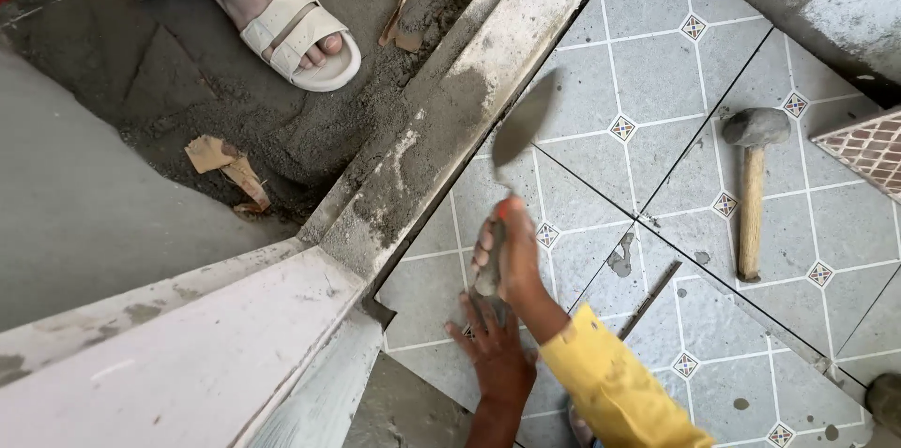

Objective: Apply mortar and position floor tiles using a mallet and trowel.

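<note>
The landmark here is the grey patterned floor tile under the hands. Nearest the camera, the left hand lies flat on that tile with its fingers spread wide, holding nothing; its forearm runs off the bottom edge. Just beside and partly over it, the right hand comes out of a yellow sleeve and has its fingers curled tightly round the handle of a trowel. The handle is almost wholly hidden in the fist; only a bit of red-orange shows at the top. The blade is blurred and points up past the tile's far corner, so whether it touches anything cannot be told.

Left of the tile a pale plank or board fills the lower corner, its ends cut off by the frame. Along the tile's upper left edge runs a mortar-smeared straightedge, slanting away to the top.

Right of the tile, across more laid tiles, a rubber mallet lies with its wooden handle pointing toward the camera, well apart from both hands. Beyond it, at the right edge, a red-latticed tile is cut off.

Farthest, beyond the straightedge, lies a bed of damp grey mortar with scraps of torn brown cardboard on it. Another person's foot in a cream sandal stands there, the leg cut off at the top.
</note>
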